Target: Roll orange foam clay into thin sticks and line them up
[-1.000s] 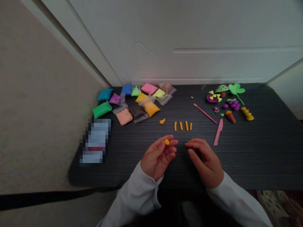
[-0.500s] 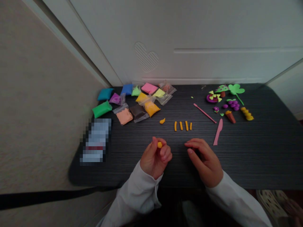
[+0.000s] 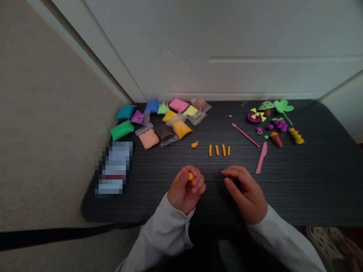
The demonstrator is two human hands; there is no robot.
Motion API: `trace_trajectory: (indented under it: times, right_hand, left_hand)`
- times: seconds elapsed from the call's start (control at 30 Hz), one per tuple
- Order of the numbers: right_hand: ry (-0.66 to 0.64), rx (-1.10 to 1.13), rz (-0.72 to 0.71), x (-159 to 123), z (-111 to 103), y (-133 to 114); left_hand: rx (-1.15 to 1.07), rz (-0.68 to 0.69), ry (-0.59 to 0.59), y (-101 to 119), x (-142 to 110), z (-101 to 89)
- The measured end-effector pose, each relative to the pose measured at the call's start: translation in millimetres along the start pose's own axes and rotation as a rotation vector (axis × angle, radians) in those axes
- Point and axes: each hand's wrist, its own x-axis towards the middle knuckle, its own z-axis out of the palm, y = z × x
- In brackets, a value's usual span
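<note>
Between the thumb and fingers of my left hand (image 3: 187,189) is a small piece of orange-yellow clay (image 3: 191,176). My right hand (image 3: 246,192) rests by the table's near side, its fingers curved and the thumb apart from them, with nothing seen in it. Beyond the hands, several short orange clay strips (image 3: 217,150) lie side by side. A small orange clay lump (image 3: 194,144) sits left of them. A pink plastic knife (image 3: 261,158) lies beyond my right hand, and a thin pink modelling stick (image 3: 245,135) slants behind it.
Bags of coloured clay (image 3: 149,138) cover the back left of the dark table (image 3: 159,170). A blurred-out phone-like object (image 3: 115,168) lies at the left. Finished clay figures, including purple grapes (image 3: 280,125) and a green clover (image 3: 283,106), stand at the back right. A white panel (image 3: 255,79) rises behind.
The fingers of my left hand have shifted slightly around the clay piece, the thumb and index finger coming closer over it. My right hand has stayed in place.
</note>
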Motion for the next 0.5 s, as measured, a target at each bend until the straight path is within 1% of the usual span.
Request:
trace_trajectory:
  times: [0.1,0.33,0.4,0.5]
  right_hand:
    - [0.002,-0.001,0.002,-0.8,-0.4,-0.2]
    - [0.002,-0.005,0.006,-1.7,-0.7,0.6]
    - [0.004,-0.009,0.002,-1.3,-0.4,0.5]
    - [0.005,-0.013,-0.001,-0.5,0.3,0.5]
  left_hand:
    - [-0.041,-0.057,-0.007,2.5,1.9,0.2]
    - [-0.062,-0.158,0.004,5.7,6.6,-4.0]
    - [-0.054,-0.164,0.014,5.1,6.6,-4.1]
    - [-0.028,-0.127,0.039,3.1,5.9,-3.0]
